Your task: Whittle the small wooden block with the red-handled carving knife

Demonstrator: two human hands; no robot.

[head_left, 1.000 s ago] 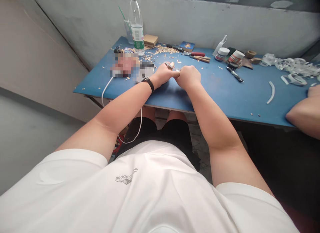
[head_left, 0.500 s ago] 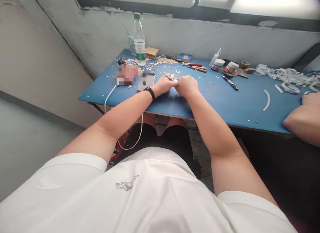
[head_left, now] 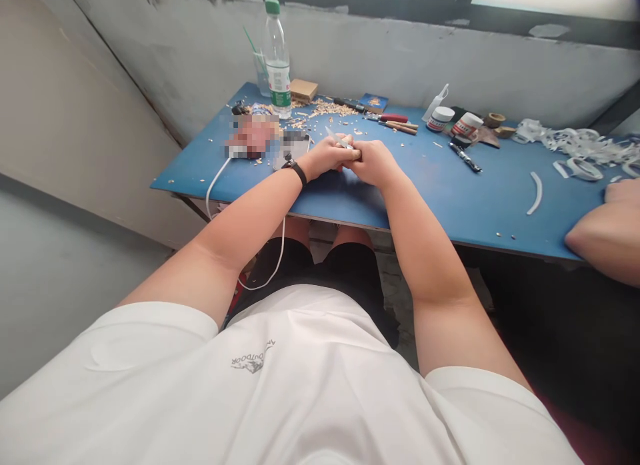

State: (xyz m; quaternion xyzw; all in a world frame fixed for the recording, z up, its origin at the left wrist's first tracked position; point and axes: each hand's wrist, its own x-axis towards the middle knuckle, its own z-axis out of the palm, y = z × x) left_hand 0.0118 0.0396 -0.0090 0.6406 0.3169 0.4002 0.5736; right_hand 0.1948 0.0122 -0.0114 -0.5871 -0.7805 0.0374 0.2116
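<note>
Both hands meet at upper centre of the frame, above the near part of the blue table [head_left: 450, 205]. The right hand [head_left: 374, 162] is curled into a fist around a knife whose thin blade [head_left: 332, 136] juts out toward the upper left; the handle is hidden inside the fist. The left hand [head_left: 327, 157] is closed around a small pale wood piece [head_left: 345, 142], only a sliver of which shows between the fingers. The knuckles of the two hands touch. The blade lies at the wood piece; whether its edge bites in cannot be told. A black wristband [head_left: 297, 170] circles the left wrist.

Just left of the hands lies a phone [head_left: 296, 144], with a white cable [head_left: 216, 180] running off the table edge. Beyond the hands, wood shavings [head_left: 333, 108] are scattered toward the wall, beside a clear plastic bottle [head_left: 277, 58] standing upright and a small wooden block [head_left: 303, 89]. Carving tools with red and wooden handles [head_left: 395, 122] lie upper right of the hands, then two small white-lidded jars [head_left: 455, 122]. White curled strips [head_left: 580, 148] are heaped at far right. Another person's arm [head_left: 607, 235] rests at the right edge.
</note>
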